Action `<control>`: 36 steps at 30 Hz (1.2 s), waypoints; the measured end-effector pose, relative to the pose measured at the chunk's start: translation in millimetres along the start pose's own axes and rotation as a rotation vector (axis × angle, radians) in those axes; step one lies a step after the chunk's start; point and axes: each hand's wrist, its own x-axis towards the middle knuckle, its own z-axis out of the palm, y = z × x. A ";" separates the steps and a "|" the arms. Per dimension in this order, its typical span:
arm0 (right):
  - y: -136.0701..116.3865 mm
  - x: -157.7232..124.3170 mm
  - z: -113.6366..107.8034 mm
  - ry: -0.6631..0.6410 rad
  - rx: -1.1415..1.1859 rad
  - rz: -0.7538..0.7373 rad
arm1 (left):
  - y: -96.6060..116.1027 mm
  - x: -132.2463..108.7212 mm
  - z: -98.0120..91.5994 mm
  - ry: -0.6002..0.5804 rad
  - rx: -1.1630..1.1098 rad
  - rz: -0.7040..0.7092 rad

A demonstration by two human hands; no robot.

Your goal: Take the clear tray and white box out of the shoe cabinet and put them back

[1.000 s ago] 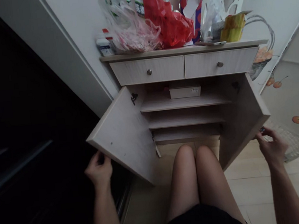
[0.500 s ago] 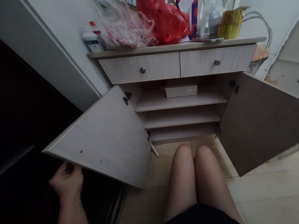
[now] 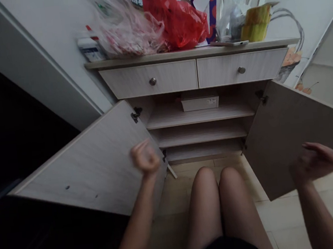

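My left hand (image 3: 145,156) is loosely curled, fingers folded in, and nothing shows in it. It hovers in front of the inner face of the left cabinet door (image 3: 78,165), near the hinge side. On the other side my right hand (image 3: 313,162), blurred by motion, has its fingers apart and holds nothing. It is in front of the right cabinet door (image 3: 292,135). Both doors stand wide apart on the wood-grain cabinet (image 3: 201,115). A white box (image 3: 200,103) sits on its upper shelf.
Two drawers with round knobs (image 3: 153,81) run above the shelves. On top lie a clear plastic bag (image 3: 130,33), a red plastic bag (image 3: 184,25), a white bottle (image 3: 90,49), a phone (image 3: 229,43) and a yellow container (image 3: 255,24). My knees (image 3: 206,175) are close in front.
Both hands have let go of the door edges and moved inward. The left door has swung slightly wider. The view has shifted a little.
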 end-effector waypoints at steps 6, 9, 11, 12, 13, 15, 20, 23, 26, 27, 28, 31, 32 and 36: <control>-43.3 -40.9 88.9 -0.119 0.372 0.167 | 35.0 26.5 230.3 -0.907 -0.238 -0.082; -41.2 -61.2 98.5 -0.179 0.385 0.266 | 32.7 33.8 303.4 -1.058 -0.170 -0.104; -31.0 -72.7 95.8 -0.207 0.368 0.320 | 23.8 34.1 330.1 -1.127 -0.063 -0.121; -25.0 -77.0 93.4 -0.216 0.357 0.344 | 17.8 33.1 337.8 -1.158 -0.010 -0.120; -19.3 -80.4 91.1 -0.227 0.347 0.364 | 11.3 31.4 342.3 -1.187 0.034 -0.108; -10.5 -83.9 88.4 -0.242 0.334 0.391 | -1.2 27.4 343.8 -1.221 0.086 -0.066; -11.7 -82.0 99.8 -0.232 0.385 0.401 | -22.1 22.5 320.8 -1.196 0.140 0.046; -18.8 -81.4 111.0 -0.258 0.426 0.395 | -32.6 24.3 294.5 -1.164 0.188 0.099; -23.4 -83.6 118.7 -0.319 0.456 0.392 | -44.8 26.6 260.2 -1.147 0.246 0.133; -24.9 -84.7 120.9 -0.338 0.467 0.391 | -48.9 27.2 247.5 -1.141 0.265 0.139; -26.7 -85.7 123.4 -0.353 0.480 0.389 | -53.0 27.6 234.5 -1.131 0.284 0.142; -34.8 -87.4 137.4 -0.373 0.525 0.382 | -64.1 28.2 196.6 -1.096 0.325 0.138; -38.4 -87.2 145.7 -0.389 0.544 0.381 | -67.3 28.5 185.3 -1.089 0.339 0.134; -57.5 -78.8 203.7 -0.544 0.651 0.422 | -76.2 35.8 156.1 -1.098 0.409 0.108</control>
